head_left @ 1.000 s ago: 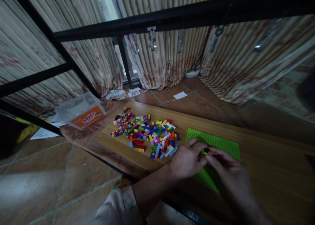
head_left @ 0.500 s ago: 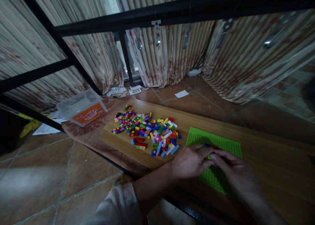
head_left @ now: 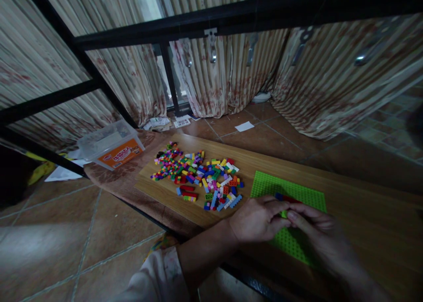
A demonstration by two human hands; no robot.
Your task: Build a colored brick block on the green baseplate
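My left hand and my right hand meet over the green studded baseplate. Between their fingertips is a small light green toy brick, partly covered. A red toy brick with a blue brick at its left end shows just beyond the fingers; my right fingers lie against the red one. Both hands are closed in a pinch. How these bricks join is hidden by the fingers. Left of the baseplate lies a spread pile of mixed toy bricks.
The wooden board carries the pile and the baseplate. A clear plastic tub with an orange label stands at the left on a brown cloth. A black metal bar crosses above, with striped curtains behind.
My hands stay together over the baseplate. The right fingertips have shifted slightly right, and more of the blue brick shows. The whole view has moved only a little.
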